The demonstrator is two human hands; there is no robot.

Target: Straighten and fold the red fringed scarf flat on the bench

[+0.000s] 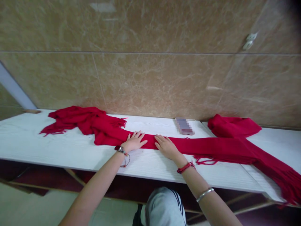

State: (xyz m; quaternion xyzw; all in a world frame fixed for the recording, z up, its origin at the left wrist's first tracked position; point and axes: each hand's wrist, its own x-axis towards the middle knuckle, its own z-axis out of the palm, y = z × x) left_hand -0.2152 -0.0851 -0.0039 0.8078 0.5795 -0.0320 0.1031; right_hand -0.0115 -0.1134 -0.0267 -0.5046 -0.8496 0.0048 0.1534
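Observation:
A long red scarf (211, 146) lies folded in a flat strip along the white table, with fringe at its front edge. My left hand (134, 142) rests palm down on the strip, fingers spread. To its right, my right hand (166, 147) lies flat on the same strip, fingers stretched out, a short gap between the two. Left of my hands the red cloth is bunched into a loose heap (87, 121) with fringed ends. On the right, a fringed part hangs toward the table's front edge.
Another bundled red cloth (232, 126) sits at the back right against the tiled wall. A blurred phone-like object (184, 126) lies behind the strip. The white table (70, 153) is narrow, with shelving below, and a socket (250, 41) is on the wall.

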